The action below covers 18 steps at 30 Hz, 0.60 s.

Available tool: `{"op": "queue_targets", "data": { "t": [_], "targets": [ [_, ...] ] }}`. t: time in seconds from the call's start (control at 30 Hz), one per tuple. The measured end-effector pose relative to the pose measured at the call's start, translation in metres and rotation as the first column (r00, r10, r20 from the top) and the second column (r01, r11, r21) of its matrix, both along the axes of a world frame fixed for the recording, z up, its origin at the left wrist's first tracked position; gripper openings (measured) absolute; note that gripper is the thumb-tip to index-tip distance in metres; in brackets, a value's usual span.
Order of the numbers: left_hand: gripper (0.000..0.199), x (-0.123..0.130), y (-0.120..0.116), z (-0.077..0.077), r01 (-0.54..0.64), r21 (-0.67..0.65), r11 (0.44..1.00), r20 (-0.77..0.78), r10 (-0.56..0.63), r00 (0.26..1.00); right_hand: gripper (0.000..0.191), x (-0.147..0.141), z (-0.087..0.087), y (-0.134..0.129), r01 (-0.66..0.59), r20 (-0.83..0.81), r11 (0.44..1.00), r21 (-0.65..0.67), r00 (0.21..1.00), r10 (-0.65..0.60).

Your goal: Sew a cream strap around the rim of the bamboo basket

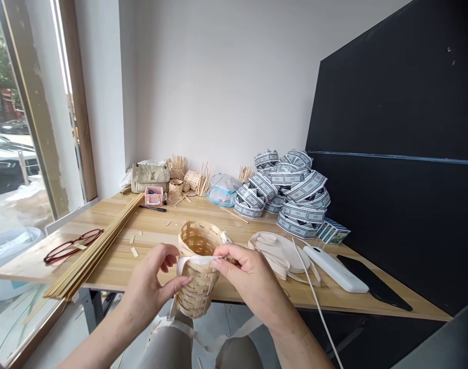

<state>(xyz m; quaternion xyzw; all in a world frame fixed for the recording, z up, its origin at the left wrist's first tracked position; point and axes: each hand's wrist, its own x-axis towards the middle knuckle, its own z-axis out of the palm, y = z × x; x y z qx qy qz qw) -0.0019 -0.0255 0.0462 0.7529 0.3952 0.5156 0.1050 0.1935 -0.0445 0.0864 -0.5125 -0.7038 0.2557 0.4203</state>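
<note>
A small woven basket (197, 294) of pale strips stands in front of me at the table's near edge, its mouth tilted so I see inside. A white fabric ribbon (197, 260) runs across its near side just below the rim. My right hand (243, 269) pinches the ribbon between thumb and fingertips at the basket's right side. My left hand (157, 279) is at the left side, thumb against the weave, fingers half curled and apart from the thumb. More ribbon hangs down over my knees. Whatever lies under my right fingertips is partly hidden.
On the wooden table (118, 218), long strips (99, 243) and red glasses (73, 246) lie left. Patterned band rolls (295, 195) pile up at back right. A power bank (336, 269), its white cable, a black phone (374, 282) and a ribbon coil (276, 251) lie right.
</note>
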Motion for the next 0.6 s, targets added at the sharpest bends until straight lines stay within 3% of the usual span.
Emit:
{"op": "queue_targets", "data": {
  "t": [0.17, 0.4, 0.5, 0.6],
  "targets": [
    [0.014, 0.001, -0.003, 0.009, 0.011, -0.019, 1.0, -0.076, -0.013, 0.997, 0.017, 0.001, 0.0, -0.002, 0.027, 0.005, 1.0, 0.003, 1.0, -0.027],
    [0.016, -0.008, -0.019, 0.022, 0.193, -0.211, 0.958, -0.034, -0.204, 0.978, 0.015, 0.0, -0.003, -0.007, 0.011, -0.02, 0.999, 0.044, 1.0, -0.011],
    [0.016, -0.009, -0.029, 0.027, 0.158, -0.146, 0.977, -0.097, -0.173, 0.98, 0.014, 0.001, -0.007, -0.009, -0.031, -0.002, 0.991, 0.127, 0.999, 0.032],
    [0.025, -0.005, -0.034, 0.022, 0.169, -0.102, 0.98, -0.174, -0.185, 0.967, 0.012, 0.004, -0.014, -0.011, -0.036, 0.005, 0.968, 0.249, 0.999, 0.036]
  ]
}}
